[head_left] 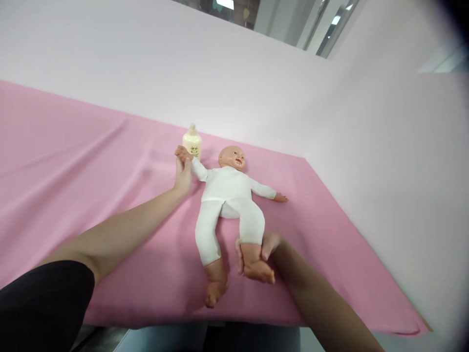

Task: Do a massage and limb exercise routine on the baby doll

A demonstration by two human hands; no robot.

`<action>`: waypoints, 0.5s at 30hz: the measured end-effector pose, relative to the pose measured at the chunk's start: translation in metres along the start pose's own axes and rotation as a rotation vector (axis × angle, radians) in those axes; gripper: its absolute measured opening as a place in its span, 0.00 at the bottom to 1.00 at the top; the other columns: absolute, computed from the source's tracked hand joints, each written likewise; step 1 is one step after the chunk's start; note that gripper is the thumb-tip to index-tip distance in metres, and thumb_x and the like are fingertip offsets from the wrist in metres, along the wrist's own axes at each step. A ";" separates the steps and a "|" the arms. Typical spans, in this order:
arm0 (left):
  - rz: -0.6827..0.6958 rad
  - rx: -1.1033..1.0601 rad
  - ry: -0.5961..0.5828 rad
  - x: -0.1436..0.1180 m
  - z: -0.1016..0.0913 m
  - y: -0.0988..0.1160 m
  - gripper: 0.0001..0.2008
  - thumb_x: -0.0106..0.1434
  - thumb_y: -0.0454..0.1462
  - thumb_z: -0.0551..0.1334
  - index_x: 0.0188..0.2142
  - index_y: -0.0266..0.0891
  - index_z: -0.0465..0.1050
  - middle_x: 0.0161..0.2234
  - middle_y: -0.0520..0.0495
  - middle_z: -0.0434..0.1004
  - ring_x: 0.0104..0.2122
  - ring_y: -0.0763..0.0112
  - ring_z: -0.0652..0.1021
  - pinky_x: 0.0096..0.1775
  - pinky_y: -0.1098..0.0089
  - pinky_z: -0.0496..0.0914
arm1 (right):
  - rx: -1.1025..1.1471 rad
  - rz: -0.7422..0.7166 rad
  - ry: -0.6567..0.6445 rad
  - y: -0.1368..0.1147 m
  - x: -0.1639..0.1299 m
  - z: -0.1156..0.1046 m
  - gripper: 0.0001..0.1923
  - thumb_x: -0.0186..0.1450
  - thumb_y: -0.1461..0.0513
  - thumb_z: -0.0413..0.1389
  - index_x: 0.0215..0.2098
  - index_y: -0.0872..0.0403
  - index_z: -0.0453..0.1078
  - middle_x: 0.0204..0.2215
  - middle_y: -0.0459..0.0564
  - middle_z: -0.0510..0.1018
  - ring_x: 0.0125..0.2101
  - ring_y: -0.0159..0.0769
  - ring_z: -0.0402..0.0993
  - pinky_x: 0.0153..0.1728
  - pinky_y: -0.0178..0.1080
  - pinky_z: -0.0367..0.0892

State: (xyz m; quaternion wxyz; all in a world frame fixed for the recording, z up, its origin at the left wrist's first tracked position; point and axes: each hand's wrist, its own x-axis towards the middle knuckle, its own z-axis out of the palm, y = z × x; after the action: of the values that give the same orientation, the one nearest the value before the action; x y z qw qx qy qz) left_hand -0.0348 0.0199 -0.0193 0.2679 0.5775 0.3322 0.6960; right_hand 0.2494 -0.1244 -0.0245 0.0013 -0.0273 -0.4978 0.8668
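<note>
A baby doll [229, 186] with a white cloth body lies on its back on a pink sheet [139, 274], head away from me. My left hand [183, 176] is closed around the doll's arm near its raised hand, at the left. Under the doll's lower leg on the right, my right hand [269, 244] curls round the ankle, thumb on one side and fingers on the other; part of the palm is hidden behind the leg. Just behind the doll's raised hand stands a cream pump bottle [192, 142] with a face drawn on it.
A white wall [146, 63] rises behind the pink-covered table, and another white wall [395, 171] borders its right side. A window [271, 22] is set high in the back wall. The table's front edge is close to my legs.
</note>
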 end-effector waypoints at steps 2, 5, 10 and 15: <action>0.057 0.048 -0.010 -0.008 0.003 0.004 0.30 0.69 0.62 0.54 0.60 0.46 0.63 0.56 0.39 0.72 0.61 0.56 0.72 0.64 0.53 0.66 | 0.051 -0.164 0.132 0.003 -0.003 -0.001 0.33 0.47 0.41 0.72 0.38 0.56 0.73 0.29 0.53 0.83 0.31 0.41 0.81 0.39 0.44 0.75; 0.232 0.171 -0.280 -0.018 0.007 0.016 0.26 0.71 0.58 0.55 0.55 0.43 0.69 0.49 0.38 0.76 0.53 0.54 0.76 0.60 0.49 0.69 | 0.150 -0.404 0.378 -0.004 -0.005 0.006 0.31 0.55 0.35 0.61 0.33 0.52 0.68 0.20 0.43 0.74 0.24 0.35 0.72 0.39 0.43 0.73; 0.516 0.360 -0.714 -0.019 0.010 0.026 0.23 0.73 0.54 0.54 0.55 0.43 0.74 0.52 0.35 0.78 0.56 0.51 0.75 0.62 0.44 0.66 | 0.395 -0.463 0.813 -0.024 0.000 0.019 0.24 0.70 0.44 0.46 0.35 0.55 0.70 0.19 0.42 0.67 0.21 0.31 0.63 0.31 0.38 0.69; 0.540 0.357 -0.706 -0.018 0.011 0.025 0.21 0.73 0.52 0.55 0.55 0.45 0.74 0.53 0.36 0.78 0.56 0.52 0.76 0.62 0.45 0.65 | 0.398 -0.447 0.817 -0.027 0.001 0.016 0.23 0.70 0.45 0.48 0.35 0.55 0.71 0.19 0.42 0.68 0.20 0.30 0.62 0.28 0.35 0.66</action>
State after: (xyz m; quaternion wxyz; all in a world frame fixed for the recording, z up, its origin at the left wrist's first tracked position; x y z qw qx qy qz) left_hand -0.0202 -0.0080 -0.0102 0.0705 0.8813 0.1733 0.4340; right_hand 0.2470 -0.1244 0.0072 0.3866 -0.2560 -0.2755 0.8421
